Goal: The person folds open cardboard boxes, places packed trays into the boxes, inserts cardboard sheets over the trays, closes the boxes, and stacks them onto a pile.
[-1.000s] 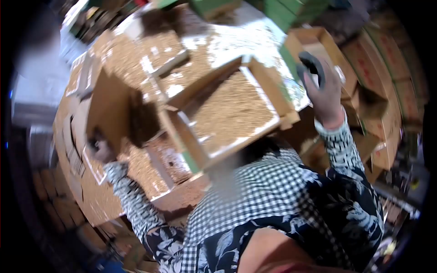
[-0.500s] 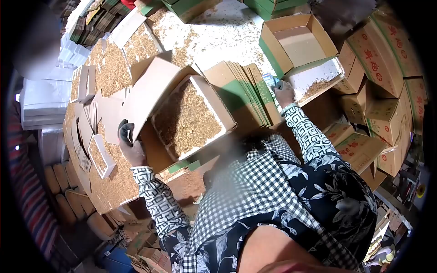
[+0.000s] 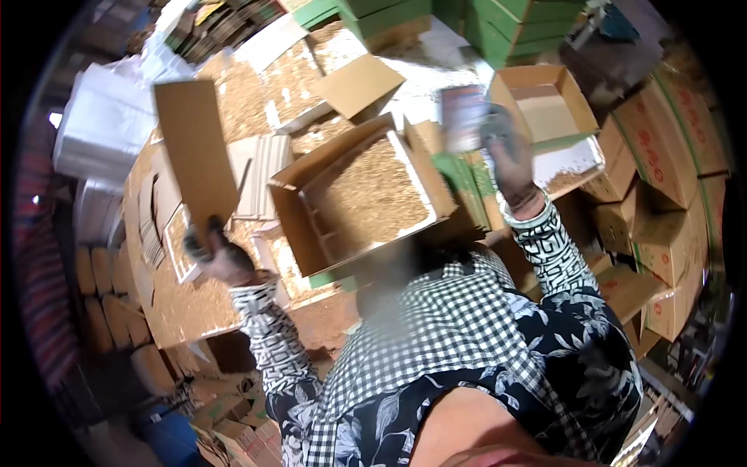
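My left hand [image 3: 222, 257], in a dark glove, grips the lower end of a brown cardboard sheet [image 3: 193, 148] and holds it upright left of the box. In front of me sits an open cardboard box [image 3: 289, 222] with a white inner lining. Golden-brown loose flakes, like husks or shavings [image 3: 369, 191], fill it. My right hand [image 3: 510, 152], also gloved, is raised right of the box. A small printed card or packet [image 3: 461, 117] is in its fingers, too blurred to read. Below that hand stand folded green-and-brown cartons [image 3: 467, 183].
An empty open box [image 3: 545, 101] stands beyond my right hand, near a white tray [image 3: 576, 159] with some flakes. Thin cardboard dividers [image 3: 261, 175] lie left of the filled box. Printed cartons [image 3: 650, 148] are stacked at right, green boxes [image 3: 521, 23] at the back.
My left hand has moved the cardboard sheet left, away from the box. My right hand has lifted the printed card off the folded cartons. The view has shifted slightly.
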The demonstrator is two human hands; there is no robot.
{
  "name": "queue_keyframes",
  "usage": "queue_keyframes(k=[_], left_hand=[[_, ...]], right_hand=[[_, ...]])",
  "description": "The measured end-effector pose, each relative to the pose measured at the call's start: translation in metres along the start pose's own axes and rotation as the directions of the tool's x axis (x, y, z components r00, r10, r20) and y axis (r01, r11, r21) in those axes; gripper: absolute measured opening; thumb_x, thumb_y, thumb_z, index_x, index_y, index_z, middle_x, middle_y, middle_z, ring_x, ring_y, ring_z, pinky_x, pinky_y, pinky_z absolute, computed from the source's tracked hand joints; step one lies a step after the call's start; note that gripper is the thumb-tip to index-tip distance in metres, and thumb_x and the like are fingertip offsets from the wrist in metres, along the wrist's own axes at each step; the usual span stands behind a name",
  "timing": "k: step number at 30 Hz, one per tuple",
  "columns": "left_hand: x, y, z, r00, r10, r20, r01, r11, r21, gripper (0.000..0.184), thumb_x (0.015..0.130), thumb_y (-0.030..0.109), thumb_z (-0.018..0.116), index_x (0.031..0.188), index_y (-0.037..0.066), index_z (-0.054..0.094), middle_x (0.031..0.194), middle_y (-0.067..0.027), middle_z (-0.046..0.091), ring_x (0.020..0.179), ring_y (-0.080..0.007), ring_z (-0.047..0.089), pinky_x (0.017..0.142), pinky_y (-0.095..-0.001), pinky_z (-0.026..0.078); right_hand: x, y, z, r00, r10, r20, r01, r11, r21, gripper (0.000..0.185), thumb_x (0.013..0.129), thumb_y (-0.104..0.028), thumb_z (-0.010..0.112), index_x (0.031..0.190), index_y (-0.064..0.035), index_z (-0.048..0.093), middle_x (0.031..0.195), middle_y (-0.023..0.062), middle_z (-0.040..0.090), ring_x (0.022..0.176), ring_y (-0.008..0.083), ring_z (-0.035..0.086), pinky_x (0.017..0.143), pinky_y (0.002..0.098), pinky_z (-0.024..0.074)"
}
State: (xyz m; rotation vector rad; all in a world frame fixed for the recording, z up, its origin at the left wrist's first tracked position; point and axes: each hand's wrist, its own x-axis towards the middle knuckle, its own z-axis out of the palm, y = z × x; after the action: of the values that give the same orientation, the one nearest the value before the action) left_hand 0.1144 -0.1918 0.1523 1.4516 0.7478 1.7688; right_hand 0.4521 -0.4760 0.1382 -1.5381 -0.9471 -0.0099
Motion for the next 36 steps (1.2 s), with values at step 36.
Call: queue_keyframes(k=[36], left_hand=[[-0.112,0.016,0.073,-0.089,-0.222,0.971,0.054,0.972,0.227,0.024,0.089,0.006,0.058,0.111,-0.004,0.061,0.105,-0.0142,0.065,0.093,-0.0196,0.061,0.080,-0.0277,0.049]], right_hand=[[-0.036,0.043,0.078,0.576,0.147,0.804,-0.208,0.978,-0.031,0.022,0.072,-0.015,0.069,0.092,-0.0071,0.065,0.085,0.0115,0.065,0.078,0.0264,0.061,0.073,0.0394,0.0481]])
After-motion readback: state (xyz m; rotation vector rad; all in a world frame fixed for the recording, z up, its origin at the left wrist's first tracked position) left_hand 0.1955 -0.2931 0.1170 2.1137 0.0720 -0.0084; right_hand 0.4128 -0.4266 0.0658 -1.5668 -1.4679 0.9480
